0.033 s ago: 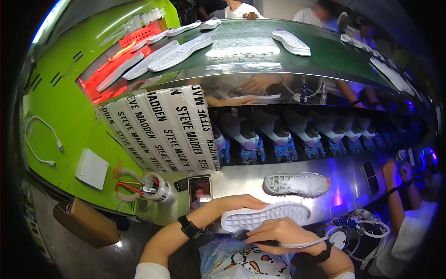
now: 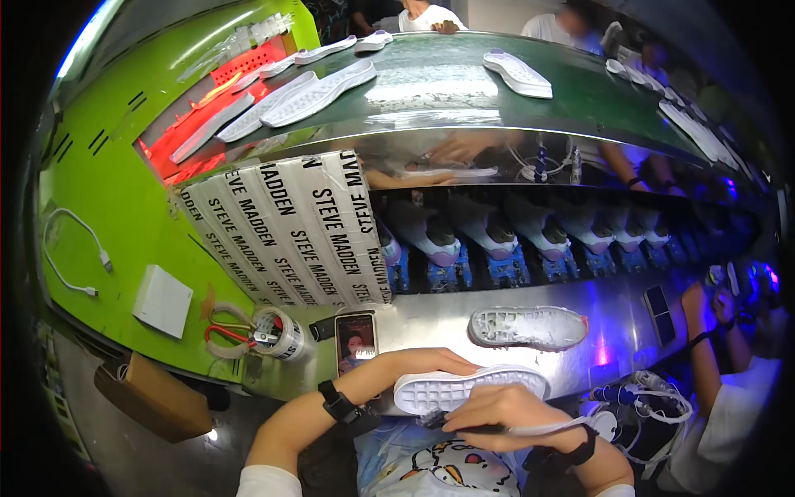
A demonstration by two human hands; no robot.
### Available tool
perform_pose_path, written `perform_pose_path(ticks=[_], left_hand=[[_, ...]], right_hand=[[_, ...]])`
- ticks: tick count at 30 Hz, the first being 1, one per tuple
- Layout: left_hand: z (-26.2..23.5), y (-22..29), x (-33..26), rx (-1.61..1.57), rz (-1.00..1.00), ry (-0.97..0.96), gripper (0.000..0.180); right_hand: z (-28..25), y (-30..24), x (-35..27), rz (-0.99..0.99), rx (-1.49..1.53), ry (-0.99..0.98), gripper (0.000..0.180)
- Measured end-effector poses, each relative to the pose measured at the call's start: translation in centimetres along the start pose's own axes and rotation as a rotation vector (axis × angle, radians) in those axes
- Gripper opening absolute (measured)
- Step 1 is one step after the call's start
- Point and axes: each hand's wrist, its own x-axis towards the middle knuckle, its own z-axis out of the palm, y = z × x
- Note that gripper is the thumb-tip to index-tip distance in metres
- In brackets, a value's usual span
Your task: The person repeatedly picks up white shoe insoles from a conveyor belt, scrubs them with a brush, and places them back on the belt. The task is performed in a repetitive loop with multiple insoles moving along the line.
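Note:
A white shoe sole [image 2: 431, 393] with a gridded inner face is tilted toward me above the bench's front edge. My left hand [image 2: 435, 362] holds it along its far rim, with the fingers partly hidden behind it. My right hand [image 2: 503, 409] is closed round a dark-handled brush [image 2: 432, 420], its dark bristles at the sole's near edge. A pale tube or cord [image 2: 542, 429] runs from that hand along the wrist. Beyond the held sole, another sole [image 2: 528, 328], greyish white with a reddish end, lies on the metal bench.
A phone [image 2: 356, 338] and a tub of tools [image 2: 280, 335] stand left of my arm. Behind them is a printed carton [image 2: 281, 232]. Soles lie on the green conveyor [image 2: 431, 74] above a row of shoes on blue holders [image 2: 508, 263]. A co-worker's arm [image 2: 704, 356] is at right.
My right hand and the brush have shifted very slightly to the right along the sole's near edge. The sole has barely moved in my left hand.

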Motion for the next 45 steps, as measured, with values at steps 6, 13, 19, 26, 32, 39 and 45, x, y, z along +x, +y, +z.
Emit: perform_pose_path(ticks=[6, 13, 19, 26, 32, 39, 45], left_hand=[[-2.3, -0.1, -0.7, -0.408, -0.432, 0.032, 0.039], [5.9, -1.3, -0.4, -1.089, 0.618, 0.184, 0.073], [6.4, -2.8, 1.0, -1.419, 0.718, 0.028, 0.069], [5.0, -1.4, 0.1, -1.369, 0.720, 0.090, 0.069], [4.0, 0.6, -0.4, -1.171, 0.675, 0.101, 0.072], [2.9, 3.1, -0.9, -0.993, 0.342, 0.021, 0.069], [3.6, 6.4, -0.7, -0.901, -0.024, 0.132, 0.055]], right_hand=[[-2.5, 0.9, -2.2, -0.077, 0.004, 0.136, 0.024], [-0.4, -0.5, -0.2, 0.327, 0.275, 0.502, 0.027], [4.0, 0.3, 2.0, 0.052, -0.259, 0.634, 0.022], [3.8, -0.1, 1.9, 0.047, 0.154, 0.612, 0.019], [2.6, 0.8, 1.3, 0.267, 0.569, 0.484, 0.020], [0.0, 0.5, 0.8, -0.101, 0.218, 0.353, 0.014], [-1.7, -1.3, 0.0, -0.004, 0.196, 0.294, 0.012]])
